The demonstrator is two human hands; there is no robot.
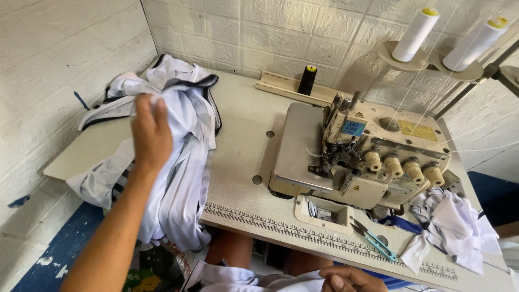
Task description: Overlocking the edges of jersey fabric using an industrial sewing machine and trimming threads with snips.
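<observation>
Our left hand (150,132) is stretched out over the pile of white garments (173,162), its fingers curled down and closed on the top layer of cloth. The pile, trimmed with dark binding, spills past the near table edge (281,230) below the hand and hangs down toward our knees. Just right of that hand lies an open stretch of table, reaching to the overlock sewing machine (359,157). Our right hand (348,280) sits low by our lap, only partly in view, resting on white fabric (259,281); we cannot tell how far it is closed. Beyond it, near the table's front edge, lie teal thread snips (376,240) and a bundle of white pieces (451,230)
</observation>
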